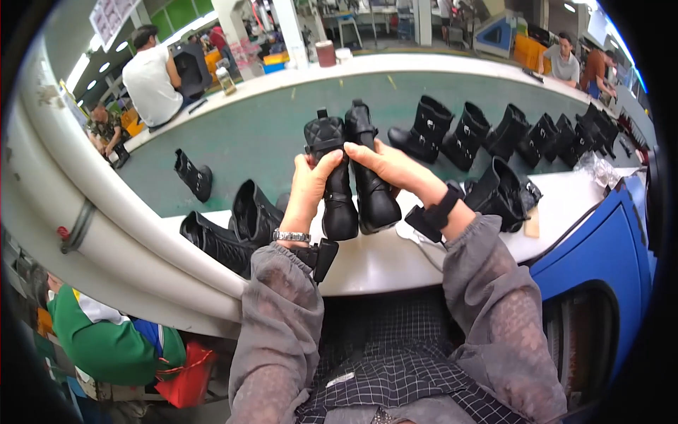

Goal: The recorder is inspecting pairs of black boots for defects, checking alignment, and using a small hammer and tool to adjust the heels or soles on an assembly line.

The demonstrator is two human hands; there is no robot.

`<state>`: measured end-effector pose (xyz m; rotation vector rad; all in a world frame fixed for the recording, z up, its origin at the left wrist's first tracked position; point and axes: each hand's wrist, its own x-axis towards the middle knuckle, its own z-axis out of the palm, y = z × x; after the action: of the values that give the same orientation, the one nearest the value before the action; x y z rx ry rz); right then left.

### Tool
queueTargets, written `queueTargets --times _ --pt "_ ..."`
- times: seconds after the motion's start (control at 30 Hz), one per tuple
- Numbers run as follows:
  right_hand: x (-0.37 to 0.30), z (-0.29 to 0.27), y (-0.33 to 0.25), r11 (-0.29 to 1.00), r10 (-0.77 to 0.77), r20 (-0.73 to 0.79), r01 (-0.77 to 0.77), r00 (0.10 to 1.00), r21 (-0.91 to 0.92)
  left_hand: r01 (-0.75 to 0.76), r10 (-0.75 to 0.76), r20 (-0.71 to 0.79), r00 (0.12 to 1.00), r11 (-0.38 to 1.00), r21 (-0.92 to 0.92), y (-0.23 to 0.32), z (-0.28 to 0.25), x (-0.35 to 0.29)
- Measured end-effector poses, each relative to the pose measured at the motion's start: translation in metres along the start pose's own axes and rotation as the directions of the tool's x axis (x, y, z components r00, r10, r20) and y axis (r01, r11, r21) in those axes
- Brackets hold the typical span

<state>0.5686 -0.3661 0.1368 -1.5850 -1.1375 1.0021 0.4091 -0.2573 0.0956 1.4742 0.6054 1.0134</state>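
Two black leather ankle boots are held side by side over the white worktop, toes pointing toward me. My left hand (311, 185) is closed around the left boot (339, 201), which has a quilted panel and a pull loop at its top. Around the right boot (372, 198) my right hand (399, 168) is closed, its thumb near the other thumb. The boots' upper ends are close together, and the palm-side fingers are partly hidden behind the leather.
A row of black buckled boots (466, 134) stands on the green conveyor belt (268, 116), with a lone boot (192, 175) at left. More boots (244, 219) rest on the white worktop (367, 272). A blue machine (593, 247) stands at right; a thick white pipe (134, 205) runs at left.
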Motion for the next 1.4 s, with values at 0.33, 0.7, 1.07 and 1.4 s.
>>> queueTargets --times 0.33,0.7,1.07,1.4 --pt "0.030 0.005 0.005 1.000 0.014 0.003 -0.014 1.000 0.013 0.222 -0.229 0.003 0.973 0.942 -0.251 -0.009 -0.009 0.024" --pt "0.046 0.007 0.021 0.974 -0.016 -0.070 -0.001 0.997 -0.228 0.201 -0.203 0.028 0.979 0.923 -0.330 -0.026 -0.006 0.030" --pt "0.061 0.010 0.044 0.947 -0.181 -0.216 0.111 0.959 -0.302 0.218 -0.246 -0.151 0.957 0.959 -0.183 -0.039 -0.005 0.027" --pt "0.008 0.022 0.023 0.863 -0.313 -0.220 0.179 0.924 -0.473 0.065 -0.124 -0.136 0.983 0.925 -0.374 -0.058 -0.005 0.018"
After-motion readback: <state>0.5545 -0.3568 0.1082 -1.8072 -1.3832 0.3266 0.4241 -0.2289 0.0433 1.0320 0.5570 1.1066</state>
